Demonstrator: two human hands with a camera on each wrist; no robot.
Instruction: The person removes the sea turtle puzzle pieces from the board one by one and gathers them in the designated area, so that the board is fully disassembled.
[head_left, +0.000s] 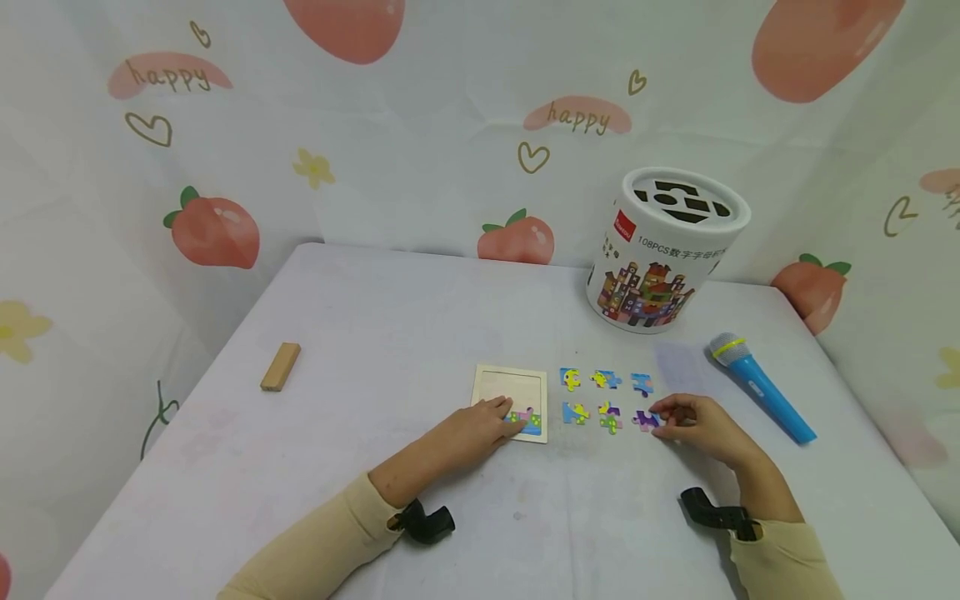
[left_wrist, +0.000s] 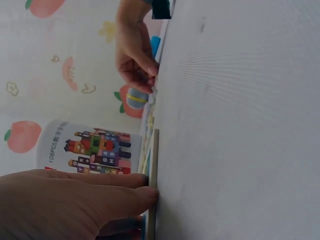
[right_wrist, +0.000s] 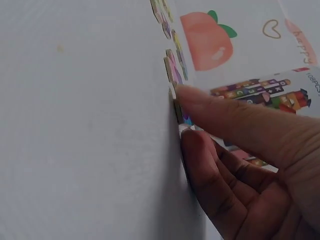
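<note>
My left hand (head_left: 480, 429) rests with fairly straight fingers on a small wooden puzzle tray (head_left: 487, 383); in the left wrist view its fingertips lie right at the tray's edge (left_wrist: 154, 165). Colourful fitted pieces (head_left: 533, 423) show along the tray's lower part, partly hidden by the fingers. To the right, my right hand (head_left: 701, 425) pinches a purple jigsaw piece (head_left: 643, 420) between thumb and finger, low over the table. In the right wrist view that piece (right_wrist: 178, 112) shows between the thumb and fingertip. Several loose jigsaw pieces (head_left: 576, 413) lie in two rows between the hands.
A large white bucket (head_left: 648, 258) with a slotted lid stands at the back right. A blue toy microphone (head_left: 768, 396) lies right of the right hand. Far left on the white-covered table (head_left: 375, 333) lies a wooden block (head_left: 281, 367).
</note>
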